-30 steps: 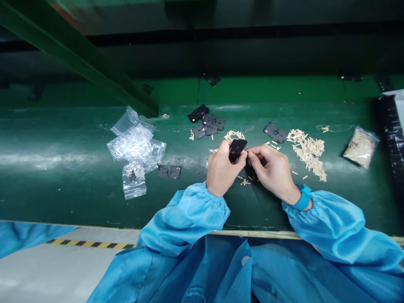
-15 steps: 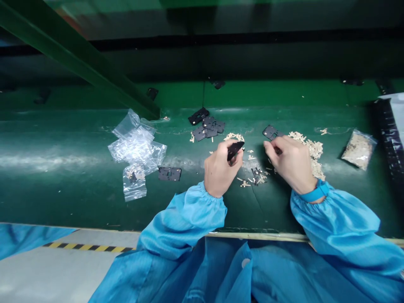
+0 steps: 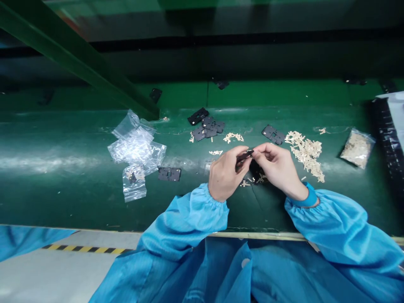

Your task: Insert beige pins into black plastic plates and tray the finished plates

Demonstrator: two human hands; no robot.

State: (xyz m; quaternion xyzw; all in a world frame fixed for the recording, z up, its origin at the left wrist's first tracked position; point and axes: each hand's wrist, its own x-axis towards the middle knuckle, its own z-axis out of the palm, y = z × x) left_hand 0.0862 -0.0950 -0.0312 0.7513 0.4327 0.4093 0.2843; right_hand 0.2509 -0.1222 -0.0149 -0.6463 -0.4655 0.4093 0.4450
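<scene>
A: Where's the dark part [image 3: 244,156]?

B: Above the green counter [image 3: 78,193], gripped near its edge in the fingers of the left hand [image 3: 222,176]. It looks nearly edge-on

A: And the right hand [image 3: 282,170]?

B: Thumb and fingers pinched together at the part's right end. Can't tell if a small piece is between them

A: Any tips for handling it?

B: I'd brace the part firmly on the left and press lightly on the right, fingertips close in, well off the loose pale pieces [image 3: 308,155], so nothing bends or scatters
</scene>
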